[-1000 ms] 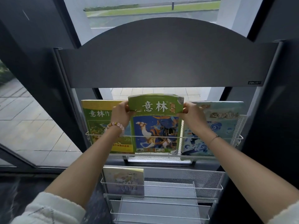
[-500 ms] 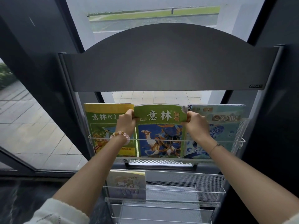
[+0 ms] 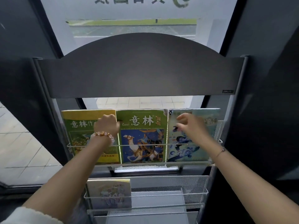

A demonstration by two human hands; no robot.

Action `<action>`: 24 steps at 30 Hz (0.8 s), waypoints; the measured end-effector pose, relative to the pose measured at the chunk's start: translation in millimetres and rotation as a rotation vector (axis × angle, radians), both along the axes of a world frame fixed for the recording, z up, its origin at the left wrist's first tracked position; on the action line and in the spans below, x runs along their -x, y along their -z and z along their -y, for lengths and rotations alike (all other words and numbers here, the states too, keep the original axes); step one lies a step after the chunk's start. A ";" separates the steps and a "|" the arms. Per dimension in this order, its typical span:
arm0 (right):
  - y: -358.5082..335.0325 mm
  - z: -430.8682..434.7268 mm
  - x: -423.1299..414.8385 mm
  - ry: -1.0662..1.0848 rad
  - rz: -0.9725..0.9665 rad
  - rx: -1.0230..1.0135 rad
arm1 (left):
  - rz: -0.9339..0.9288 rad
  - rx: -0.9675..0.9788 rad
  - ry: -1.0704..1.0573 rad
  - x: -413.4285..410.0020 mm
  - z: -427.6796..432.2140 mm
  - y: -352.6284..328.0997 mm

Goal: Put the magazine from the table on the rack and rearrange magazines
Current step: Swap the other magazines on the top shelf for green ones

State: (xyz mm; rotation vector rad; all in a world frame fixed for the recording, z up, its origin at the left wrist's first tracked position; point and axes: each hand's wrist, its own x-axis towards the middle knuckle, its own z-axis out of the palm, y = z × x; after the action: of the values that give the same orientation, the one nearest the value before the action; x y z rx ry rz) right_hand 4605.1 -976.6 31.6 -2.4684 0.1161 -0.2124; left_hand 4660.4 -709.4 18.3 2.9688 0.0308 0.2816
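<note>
Three magazines stand side by side on the top shelf of the tall grey metal rack [image 3: 139, 73], behind its thin white wire rail [image 3: 142, 145]. That rail keeps them from tipping forward. The middle one, a green magazine with a blue horse picture [image 3: 142, 138], is the landmark. It stands upright with its bottom edge down on the shelf, so it looks like it is already in its place.

Just left of it stands a yellow and green magazine [image 3: 80, 131]. Just right of it stands a pale blue magazine with wave drawings [image 3: 194, 149].

The person's left hand [image 3: 107, 125], with a pink bead bracelet, is curled at the green magazine's top left corner, probably to keep it straight. Whether the fingers pinch the corner or only rest there cannot be told. The right hand [image 3: 191, 125] is off the green magazine, in front of the pale blue one, with fingers loose and holding nothing.

Below the green magazine, on the next shelf, one pale yellow magazine [image 3: 110, 193] leans at the left side. It may be tidied next.
</note>
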 end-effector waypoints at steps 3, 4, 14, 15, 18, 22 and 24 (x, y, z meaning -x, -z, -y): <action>-20.7 44.7 6.7 0.174 0.124 -0.097 | 0.083 0.019 0.002 8.9 7.7 -17.0; -23.7 59.9 6.9 0.235 0.165 -0.121 | 0.147 0.093 0.062 13.0 17.2 -22.3; 19.6 116.8 -7.7 0.253 0.025 -0.183 | 0.002 0.131 0.515 -5.4 151.3 -25.8; 22.7 115.9 -7.2 0.259 0.036 -0.204 | 0.006 0.085 0.526 -8.1 155.8 -22.0; 27.6 118.8 -3.3 0.297 0.119 -0.338 | 0.025 0.208 0.469 -12.1 162.2 -16.4; 19.4 119.3 8.2 0.259 0.232 -0.588 | 0.096 0.486 0.438 -6.6 162.5 -19.7; 3.4 118.4 16.1 0.235 0.308 -0.673 | 0.110 0.663 0.471 0.3 158.5 -31.1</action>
State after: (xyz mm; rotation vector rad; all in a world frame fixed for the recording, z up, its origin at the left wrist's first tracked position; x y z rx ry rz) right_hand 4589.0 -1095.0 28.2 -1.7284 0.2931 -0.5527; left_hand 4660.1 -867.9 49.4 2.2154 -0.4810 0.2958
